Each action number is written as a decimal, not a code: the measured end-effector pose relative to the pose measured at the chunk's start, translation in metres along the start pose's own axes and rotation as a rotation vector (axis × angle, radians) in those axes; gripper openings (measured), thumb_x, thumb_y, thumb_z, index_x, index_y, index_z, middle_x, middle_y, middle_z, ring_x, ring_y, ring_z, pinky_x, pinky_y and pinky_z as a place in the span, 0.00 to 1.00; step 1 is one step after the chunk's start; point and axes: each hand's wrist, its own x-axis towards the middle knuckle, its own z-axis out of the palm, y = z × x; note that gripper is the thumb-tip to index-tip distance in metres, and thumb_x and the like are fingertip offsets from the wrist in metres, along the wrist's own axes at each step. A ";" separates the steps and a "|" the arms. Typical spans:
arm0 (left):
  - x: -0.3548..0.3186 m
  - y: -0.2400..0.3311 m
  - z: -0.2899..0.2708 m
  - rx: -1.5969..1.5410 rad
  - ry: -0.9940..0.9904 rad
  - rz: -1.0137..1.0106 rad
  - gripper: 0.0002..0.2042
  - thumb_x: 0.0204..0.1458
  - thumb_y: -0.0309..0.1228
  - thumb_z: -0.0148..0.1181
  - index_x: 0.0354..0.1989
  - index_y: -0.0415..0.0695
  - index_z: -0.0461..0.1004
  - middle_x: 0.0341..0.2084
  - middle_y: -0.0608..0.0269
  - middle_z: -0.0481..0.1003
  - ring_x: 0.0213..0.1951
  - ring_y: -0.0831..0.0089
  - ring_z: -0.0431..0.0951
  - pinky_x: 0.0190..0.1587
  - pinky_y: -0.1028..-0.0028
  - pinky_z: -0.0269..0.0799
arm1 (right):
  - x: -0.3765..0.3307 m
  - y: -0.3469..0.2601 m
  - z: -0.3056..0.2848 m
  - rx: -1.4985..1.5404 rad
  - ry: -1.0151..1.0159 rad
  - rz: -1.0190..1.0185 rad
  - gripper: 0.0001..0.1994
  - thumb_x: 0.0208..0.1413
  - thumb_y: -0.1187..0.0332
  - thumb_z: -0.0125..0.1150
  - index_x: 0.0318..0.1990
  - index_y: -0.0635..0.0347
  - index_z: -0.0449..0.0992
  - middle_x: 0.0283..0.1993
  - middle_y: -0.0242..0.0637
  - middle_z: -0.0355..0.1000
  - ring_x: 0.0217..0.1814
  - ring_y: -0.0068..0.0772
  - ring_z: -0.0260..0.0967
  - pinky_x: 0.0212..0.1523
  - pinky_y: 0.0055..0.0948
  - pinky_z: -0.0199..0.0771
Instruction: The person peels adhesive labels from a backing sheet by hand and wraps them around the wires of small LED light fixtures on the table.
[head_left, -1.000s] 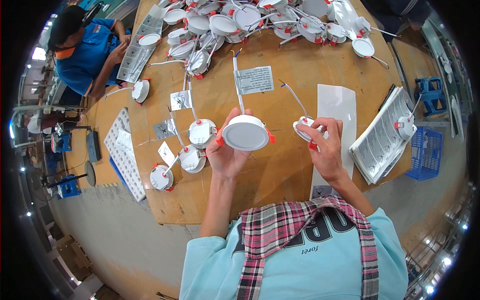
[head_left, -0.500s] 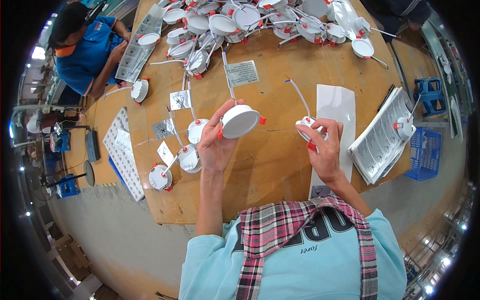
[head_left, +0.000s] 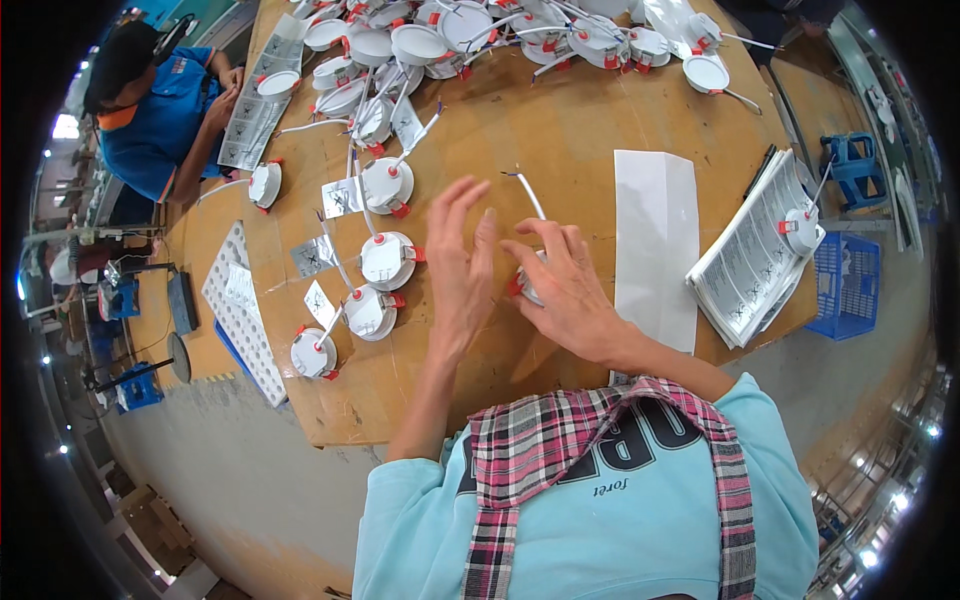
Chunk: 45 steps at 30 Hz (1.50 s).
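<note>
My right hand [head_left: 570, 290] has its fingers curled round a white round downlight [head_left: 529, 288], mostly hidden by that hand. The lamp's white cable [head_left: 531, 196] points away from me. Just left of it, my left hand [head_left: 460, 275] is raised over the table with its fingers apart, holding nothing. To its left are several downlights with cables and silver labels, in a slanting row. The farthest of these, a labelled downlight [head_left: 386, 187], lies back side up, and another downlight [head_left: 388, 260] is nearer my wrist.
A large heap of downlights [head_left: 420, 45] fills the table's far side. On the right are a white paper strip [head_left: 655, 250] and a stack of label sheets [head_left: 750, 265] bearing one lamp. A co-worker [head_left: 160, 110] sits at far left. A perforated white tray [head_left: 240, 310] stands left.
My left hand has let go of its labelled downlight, which now lies at the far end of the row. My right hand has moved left with its downlight.
</note>
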 end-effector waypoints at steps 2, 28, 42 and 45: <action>-0.015 0.001 0.003 -0.224 -0.050 -0.112 0.15 0.55 0.26 0.51 0.50 0.38 0.70 0.55 0.50 0.62 0.60 0.54 0.58 0.61 0.59 0.51 | 0.002 0.000 -0.004 0.393 -0.049 -0.032 0.21 0.45 0.72 0.62 0.49 0.63 0.70 0.53 0.43 0.59 0.54 0.45 0.56 0.54 0.36 0.59; -0.070 -0.006 0.025 -0.036 -0.220 0.139 0.31 0.39 0.29 0.67 0.55 0.46 0.64 0.41 0.54 0.69 0.49 0.55 0.65 0.57 0.58 0.55 | 0.047 0.083 0.011 1.778 -0.326 0.375 0.17 0.61 0.59 0.54 0.44 0.66 0.76 0.32 0.27 0.71 0.27 0.11 0.58 0.27 0.12 0.56; -0.044 -0.007 0.018 0.122 -0.223 0.176 0.30 0.37 0.28 0.68 0.54 0.44 0.65 0.45 0.56 0.69 0.52 0.57 0.64 0.58 0.58 0.52 | 0.023 0.069 -0.037 0.480 0.269 0.131 0.13 0.57 0.66 0.55 0.48 0.61 0.75 0.36 0.37 0.74 0.32 0.29 0.69 0.34 0.25 0.66; -0.041 -0.001 0.010 0.320 -0.068 0.246 0.29 0.39 0.29 0.68 0.54 0.44 0.66 0.50 0.53 0.66 0.54 0.55 0.63 0.58 0.59 0.52 | -0.032 0.069 -0.049 0.398 0.233 0.085 0.12 0.57 0.69 0.53 0.47 0.62 0.74 0.39 0.41 0.72 0.36 0.33 0.70 0.38 0.27 0.68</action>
